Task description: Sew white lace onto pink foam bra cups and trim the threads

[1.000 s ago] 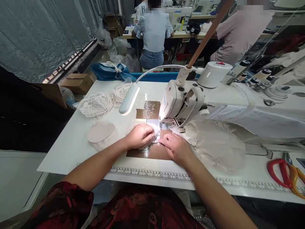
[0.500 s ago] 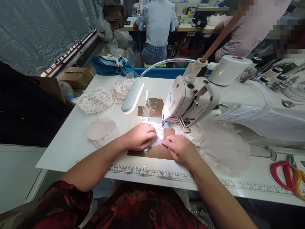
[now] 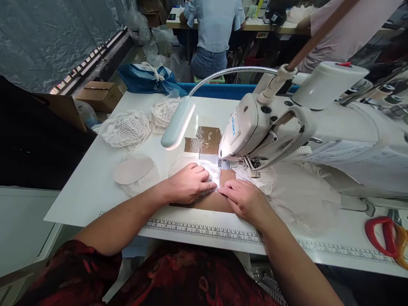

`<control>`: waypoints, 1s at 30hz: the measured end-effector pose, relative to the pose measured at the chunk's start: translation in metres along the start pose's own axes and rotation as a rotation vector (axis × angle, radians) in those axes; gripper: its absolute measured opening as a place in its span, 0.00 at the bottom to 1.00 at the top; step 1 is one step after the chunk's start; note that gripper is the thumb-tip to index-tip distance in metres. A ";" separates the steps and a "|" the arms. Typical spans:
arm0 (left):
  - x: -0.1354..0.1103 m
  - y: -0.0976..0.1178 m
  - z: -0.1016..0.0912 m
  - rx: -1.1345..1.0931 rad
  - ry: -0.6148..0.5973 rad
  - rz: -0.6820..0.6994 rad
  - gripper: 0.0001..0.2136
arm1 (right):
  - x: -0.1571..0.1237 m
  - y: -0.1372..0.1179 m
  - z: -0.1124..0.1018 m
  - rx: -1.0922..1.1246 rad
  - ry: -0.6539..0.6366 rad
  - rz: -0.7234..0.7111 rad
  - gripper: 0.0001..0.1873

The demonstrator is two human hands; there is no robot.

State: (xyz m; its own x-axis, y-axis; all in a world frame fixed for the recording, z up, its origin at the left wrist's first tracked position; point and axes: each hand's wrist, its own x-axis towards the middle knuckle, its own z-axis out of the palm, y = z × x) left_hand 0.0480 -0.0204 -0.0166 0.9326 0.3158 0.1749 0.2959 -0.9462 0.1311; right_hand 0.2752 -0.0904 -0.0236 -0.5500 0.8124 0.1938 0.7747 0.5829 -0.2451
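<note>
My left hand point(image 3: 188, 185) lies on a thin white lace piece point(image 3: 210, 168) just in front of the needle of the white sewing machine point(image 3: 251, 131), fingers curled and pressing the fabric down. My right hand point(image 3: 244, 197) rests beside it on the right, fingertips pinching the same piece at its edge. The fabric is lit brightly by a gooseneck lamp point(image 3: 177, 125). More pale fabric point(image 3: 296, 195) trails to the right under the machine arm.
Lace pieces point(image 3: 126, 129) and a round pale pad point(image 3: 132, 170) lie at the table's left. Red-handled scissors point(image 3: 382, 236) sit at the far right. A ruler strip point(image 3: 204, 229) runs along the front edge. Two people sit at machines behind.
Both hands have stayed at the needle, shifting only slightly. The head camera has tilted down and closer, so the machine looks larger.
</note>
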 end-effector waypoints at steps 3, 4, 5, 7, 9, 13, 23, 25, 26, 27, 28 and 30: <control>-0.001 0.000 0.001 0.030 -0.008 -0.007 0.15 | 0.000 -0.001 0.000 0.008 0.008 0.004 0.14; -0.001 -0.001 0.001 0.036 -0.006 -0.010 0.15 | 0.000 -0.001 0.000 0.009 0.010 0.004 0.14; -0.001 -0.001 0.001 0.040 -0.002 -0.012 0.14 | 0.001 -0.001 0.000 0.009 0.012 0.002 0.14; -0.001 -0.001 0.001 0.046 0.003 -0.013 0.14 | 0.001 0.000 0.000 0.010 0.011 0.002 0.14; -0.001 -0.001 0.002 0.057 0.004 -0.013 0.14 | 0.001 0.000 0.000 0.016 0.008 0.008 0.14; -0.001 -0.001 0.003 0.076 0.015 -0.003 0.14 | 0.000 0.000 0.000 0.033 0.023 0.020 0.14; 0.000 0.001 0.004 0.028 0.075 -0.011 0.13 | 0.000 -0.001 0.005 -0.013 0.084 0.033 0.18; 0.001 0.001 0.005 -0.020 0.104 -0.002 0.12 | 0.001 -0.001 0.007 -0.054 0.066 0.002 0.17; 0.001 0.001 0.006 -0.047 0.113 0.006 0.12 | 0.002 -0.001 0.008 -0.062 0.058 -0.001 0.17; 0.002 0.001 0.006 -0.071 0.115 0.016 0.13 | 0.002 -0.001 0.009 -0.063 0.051 0.001 0.16; 0.003 0.001 0.006 -0.087 0.107 0.025 0.13 | 0.002 -0.001 0.009 -0.058 0.048 0.004 0.16; 0.005 0.002 0.006 -0.093 0.074 0.027 0.13 | 0.002 -0.001 0.009 -0.048 0.052 0.005 0.15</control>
State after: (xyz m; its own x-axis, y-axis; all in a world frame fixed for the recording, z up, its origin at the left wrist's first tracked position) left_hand 0.0545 -0.0209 -0.0213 0.9209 0.2984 0.2509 0.2475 -0.9447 0.2151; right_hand 0.2705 -0.0893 -0.0310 -0.5300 0.8128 0.2417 0.7923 0.5763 -0.2005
